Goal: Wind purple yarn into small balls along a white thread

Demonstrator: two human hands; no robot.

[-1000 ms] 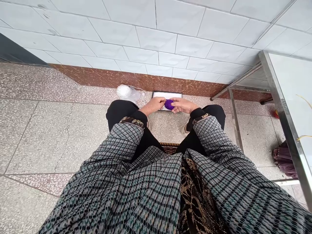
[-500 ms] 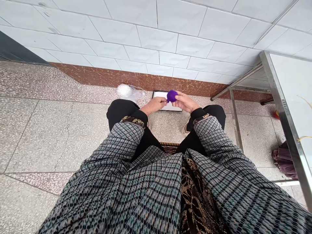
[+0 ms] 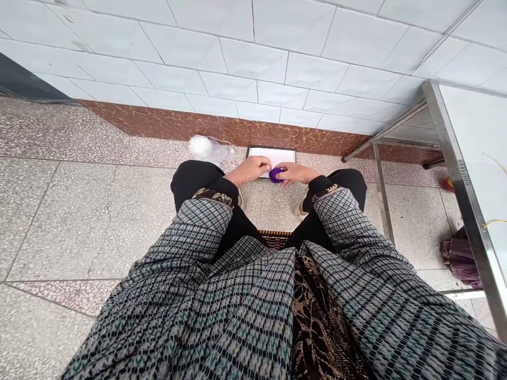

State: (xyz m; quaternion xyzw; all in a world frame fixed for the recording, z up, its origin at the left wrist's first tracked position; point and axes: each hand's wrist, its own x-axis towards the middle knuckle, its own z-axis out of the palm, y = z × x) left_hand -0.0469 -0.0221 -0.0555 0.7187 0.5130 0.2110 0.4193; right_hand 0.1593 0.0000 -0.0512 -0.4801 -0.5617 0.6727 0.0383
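Note:
A small purple ball of yarn (image 3: 274,174) sits between my two hands, out in front of my knees. My left hand (image 3: 251,170) is closed, its fingertips pinched against the left side of the ball. My right hand (image 3: 295,173) curls round the ball from the right and grips it. Both arms wear checked grey sleeves. A white tray with a dark rim (image 3: 271,154) lies on the floor just beyond my hands.
A white cone of yarn in a clear bag (image 3: 203,147) lies by the wall, left of the tray. A steel table (image 3: 463,163) with legs stands at the right, a dark purple cloth (image 3: 461,257) under it. Speckled floor tiles spread to the left.
The purple ball rose in my right hand half a second ago. It has now come back down between both hands, slightly lower than at the start.

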